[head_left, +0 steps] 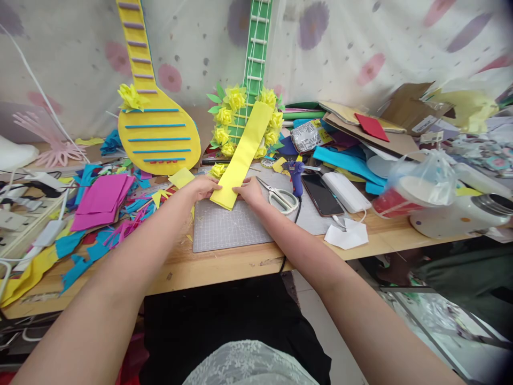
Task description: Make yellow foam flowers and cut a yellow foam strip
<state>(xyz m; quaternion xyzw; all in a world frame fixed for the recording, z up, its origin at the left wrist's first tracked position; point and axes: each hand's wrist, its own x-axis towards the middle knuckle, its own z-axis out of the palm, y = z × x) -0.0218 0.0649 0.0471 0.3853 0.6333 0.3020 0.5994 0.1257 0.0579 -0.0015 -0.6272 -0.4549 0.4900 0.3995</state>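
A long folded strip of yellow crepe paper [242, 160] slants up and away over the grey cutting mat [232, 235]. At its near end my left hand [203, 187] grips the left edge, fingers closed on it. My right hand [250, 191] pinches the opposite edge low down. Just right of that hand lie white-handled scissors [282, 199], blades pointing up and left. A blue glue gun [295, 176] rests behind them. The strip's far end overlaps a green paper guitar [256, 69] trimmed with yellow paper flowers [234, 98].
A yellow paper instrument [159, 136] leans on the wall at left. Magenta sheets [103, 200] and paper scraps cover the left side. To the right are a phone [323, 193], a white power bank [347, 191], a bagged cup [412, 192], a bottle [449, 216] and stacked cardboard [372, 131].
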